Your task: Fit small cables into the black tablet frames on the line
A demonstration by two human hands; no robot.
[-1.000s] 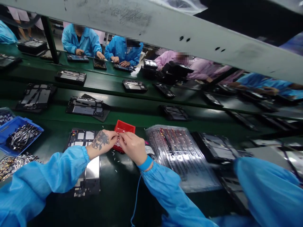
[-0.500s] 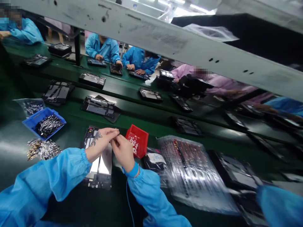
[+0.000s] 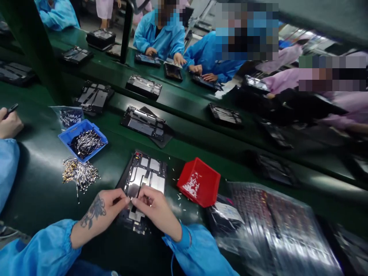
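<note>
Over the lower part of an opened tablet [image 3: 156, 165], my left hand [image 3: 105, 211] and my right hand [image 3: 158, 211] meet fingertip to fingertip. Both are closed in a pinch, and a tiny white strip [image 3: 131, 199] shows between them. Which fingers bear it, I cannot tell. The tablet lies face down with its inner parts bare, on a dark flat panel. To the right of my right hand is a red bin [image 3: 211, 184] with small white strips [image 3: 192, 186] in it. A few more strips lie scattered on the green bench beside it.
At left stand a blue bin [image 3: 67, 141] of short cables, a cable heap [image 3: 80, 174] and a plastic bag [image 3: 70, 117]. Bagged parts [image 3: 276, 222] cover the right side. Opened tablets [image 3: 143, 122] lie beyond. A neighbour's hand [image 3: 10, 122] holds a dark pen-like tool.
My hands have come down and nearer to me, from above the tablet's upper part to its lower part, still pinched together. The view has swung left, bringing the neighbour's hand in.
</note>
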